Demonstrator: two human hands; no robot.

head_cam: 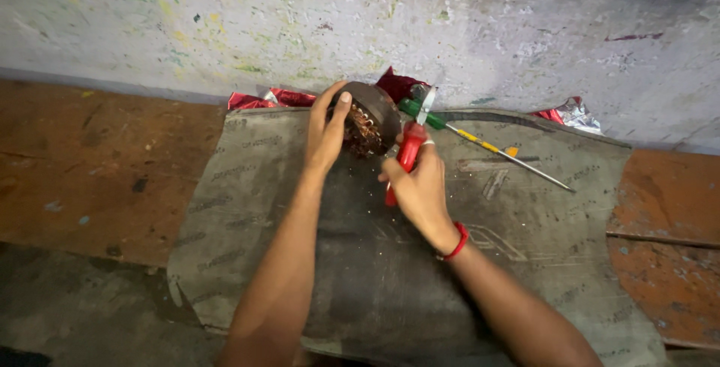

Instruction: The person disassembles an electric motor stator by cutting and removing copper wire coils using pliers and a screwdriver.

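Note:
My left hand (325, 131) grips the near side of a dark round motor stator (373, 109) with copper wire windings showing inside; it stands tilted on a grey-green mat (525, 247). My right hand (420, 183) holds red-handled pliers (406, 158), whose tip points at the copper windings. A red thread band circles my right wrist.
A long screwdriver (480, 142) with a green handle lies on the mat just right of the stator, its shaft pointing right. Crumpled red and silver foil (270, 99) lies along the paint-spattered wall behind. Worn brown floor (97, 164) flanks the mat.

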